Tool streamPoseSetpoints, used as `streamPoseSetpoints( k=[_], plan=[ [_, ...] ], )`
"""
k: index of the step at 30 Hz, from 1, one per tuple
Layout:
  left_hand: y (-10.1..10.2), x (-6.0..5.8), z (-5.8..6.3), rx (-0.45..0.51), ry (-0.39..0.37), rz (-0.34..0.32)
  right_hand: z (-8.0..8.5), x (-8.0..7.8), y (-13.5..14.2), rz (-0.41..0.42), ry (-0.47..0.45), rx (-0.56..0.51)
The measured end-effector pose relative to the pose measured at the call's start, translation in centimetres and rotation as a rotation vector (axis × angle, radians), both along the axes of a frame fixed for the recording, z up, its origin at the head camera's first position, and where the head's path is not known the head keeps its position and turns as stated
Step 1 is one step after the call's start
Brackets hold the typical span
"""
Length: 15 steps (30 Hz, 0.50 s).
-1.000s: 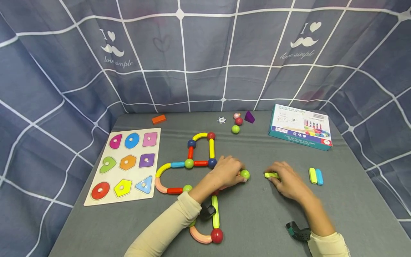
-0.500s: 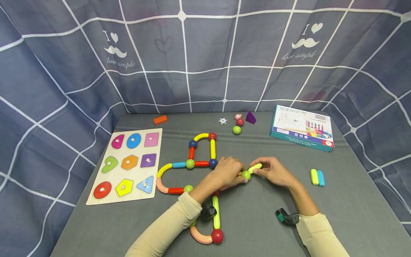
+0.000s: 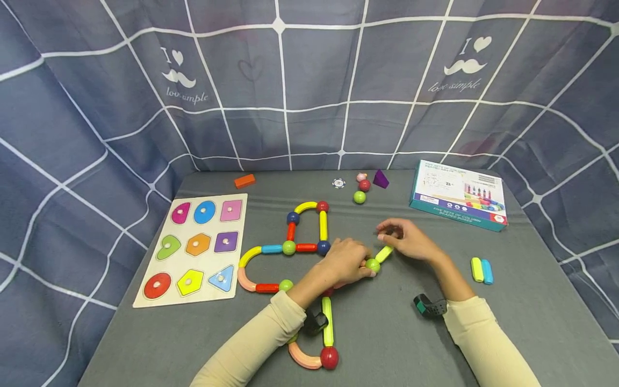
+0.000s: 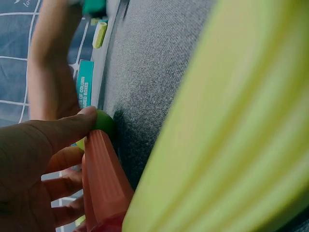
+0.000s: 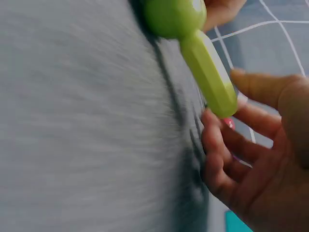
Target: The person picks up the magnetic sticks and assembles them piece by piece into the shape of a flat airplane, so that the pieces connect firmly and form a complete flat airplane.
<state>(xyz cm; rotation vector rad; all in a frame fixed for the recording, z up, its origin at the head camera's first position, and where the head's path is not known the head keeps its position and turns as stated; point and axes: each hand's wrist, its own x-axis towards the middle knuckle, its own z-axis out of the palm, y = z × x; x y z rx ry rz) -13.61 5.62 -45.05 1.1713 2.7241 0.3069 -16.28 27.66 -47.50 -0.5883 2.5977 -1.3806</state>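
My left hand point(image 3: 344, 262) holds a green ball point(image 3: 373, 265) between thumb and fingers. A salmon stick point(image 4: 107, 179) runs up to that ball in the left wrist view, beneath the hand. From the ball's other side juts a short yellow-green stick point(image 3: 384, 254), one end touching it. My right hand point(image 3: 411, 239) is around the stick's free end, thumb and fingers spread apart in the right wrist view. Left of the hands lies a joined figure of sticks and balls, with a red stick point(image 3: 306, 248) and a blue ball point(image 3: 323, 247). My left forearm covers part of it.
A shape puzzle board point(image 3: 193, 250) lies at left. Behind stand a box point(image 3: 459, 193), a purple block point(image 3: 380, 179), a poker chip point(image 3: 338, 183) and an orange block point(image 3: 244, 181). Loose yellow point(image 3: 476, 269) and blue sticks point(image 3: 487, 272) lie at right.
My right hand brought the yellow-green stick leftward to the green ball, then let it go and drew slightly up and away. My left hand stays at the ball.
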Motion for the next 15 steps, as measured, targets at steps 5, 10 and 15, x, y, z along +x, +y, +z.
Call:
streamPoseSetpoints(
  k=[5, 10, 15],
  plan=[
    [-0.1, 0.1, 0.1, -0.017, 0.011, 0.007, 2.0, -4.5, -1.7, -0.03, 0.186, 0.293],
    [-0.1, 0.2, 0.2, -0.037, 0.015, 0.008, 3.3, -7.7, -3.6, 0.055, 0.24, 0.466],
    [-0.2, 0.2, 0.2, -0.041, 0.01, 0.006, 2.9, -8.9, -4.5, 0.083, 0.226, 0.554]
  ],
)
